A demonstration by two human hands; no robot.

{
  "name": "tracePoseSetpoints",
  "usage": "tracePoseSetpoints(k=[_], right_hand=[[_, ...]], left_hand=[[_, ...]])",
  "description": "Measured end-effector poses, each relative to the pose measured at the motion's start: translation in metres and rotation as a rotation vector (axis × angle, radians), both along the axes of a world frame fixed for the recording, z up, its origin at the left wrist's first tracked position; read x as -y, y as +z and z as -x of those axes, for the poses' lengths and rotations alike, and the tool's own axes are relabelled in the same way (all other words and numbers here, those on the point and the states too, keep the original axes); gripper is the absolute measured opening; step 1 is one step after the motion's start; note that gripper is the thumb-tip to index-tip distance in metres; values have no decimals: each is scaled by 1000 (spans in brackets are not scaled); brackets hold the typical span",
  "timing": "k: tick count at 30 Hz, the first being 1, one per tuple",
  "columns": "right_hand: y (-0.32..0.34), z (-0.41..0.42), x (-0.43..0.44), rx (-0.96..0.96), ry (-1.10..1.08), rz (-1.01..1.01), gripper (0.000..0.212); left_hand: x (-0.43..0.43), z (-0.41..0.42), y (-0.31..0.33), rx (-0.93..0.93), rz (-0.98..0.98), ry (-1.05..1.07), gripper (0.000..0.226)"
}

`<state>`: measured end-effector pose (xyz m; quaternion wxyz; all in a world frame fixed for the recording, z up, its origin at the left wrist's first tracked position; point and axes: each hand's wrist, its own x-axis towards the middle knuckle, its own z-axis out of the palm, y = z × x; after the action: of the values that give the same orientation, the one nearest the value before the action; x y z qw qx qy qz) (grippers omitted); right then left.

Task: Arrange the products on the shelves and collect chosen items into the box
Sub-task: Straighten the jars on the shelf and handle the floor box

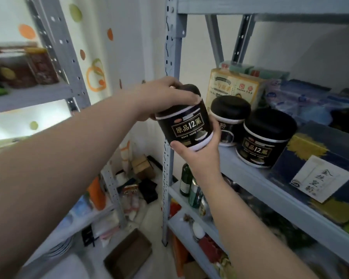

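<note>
I hold a black jar (186,125) with gold lettering and a black lid in both hands, tilted, just off the left end of the grey shelf (274,190). My left hand (161,98) grips its lid from above. My right hand (199,150) cups its base from below, thumb at the bottom edge. Two matching black jars stand on the shelf: one (229,117) behind, one (264,137) nearer the front. An open cardboard box (129,256) lies on the floor below.
A dark blue gift box (318,172) sits right of the jars, a yellow package (233,87) and blue packs (302,97) behind. The shelf's upright post (170,57) stands beside the held jar. Bottles (186,179) fill lower shelves. Another rack (38,93) stands left; clutter covers the floor.
</note>
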<state>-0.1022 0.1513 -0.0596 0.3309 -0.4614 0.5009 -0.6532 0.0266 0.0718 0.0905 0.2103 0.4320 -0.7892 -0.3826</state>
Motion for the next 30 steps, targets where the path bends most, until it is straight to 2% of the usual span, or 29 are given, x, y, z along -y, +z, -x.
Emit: tracePoseSetpoints(k=[2,5,8,10,11,13,16,19,22,24,27,30], right_hand=[[-8,-3,-1,143,50,29,99],[-14,-6,-1,540,341,64,104],[-17,-10,-10,628,476,-4,104],[-24,-11,-16,689,529,-57,99],[-29,-11,-19,738,544,-77,97],[-39,-13,-26,838,528,-119,90],[-50,-22,-34,893,474,-132,86],[-51,-33,-36,872,418,-133,92],[-48,-46,-36,827,363,-122,89],[-49,-56,-32,728,305,-101,88],[-52,-73,-35,333,87,-112,88],[-61,-85,-42,-59,-40,-104,102]], left_hand=[[-17,-13,-18,-183,-35,59,45],[-41,-26,-62,-409,-110,143,33],[-56,-33,-115,-507,-92,217,47],[-60,-37,-140,-636,-128,262,61],[-62,-39,-150,-700,-149,276,60],[-64,-42,-164,-800,-173,288,47],[-65,-47,-178,-839,-177,262,21],[-58,-57,-185,-835,-186,215,17],[-51,-66,-187,-829,-192,218,20],[-49,-68,-190,-816,-255,208,35],[-48,-68,-192,-767,-387,119,74],[-41,-73,-190,-994,-614,81,77]])
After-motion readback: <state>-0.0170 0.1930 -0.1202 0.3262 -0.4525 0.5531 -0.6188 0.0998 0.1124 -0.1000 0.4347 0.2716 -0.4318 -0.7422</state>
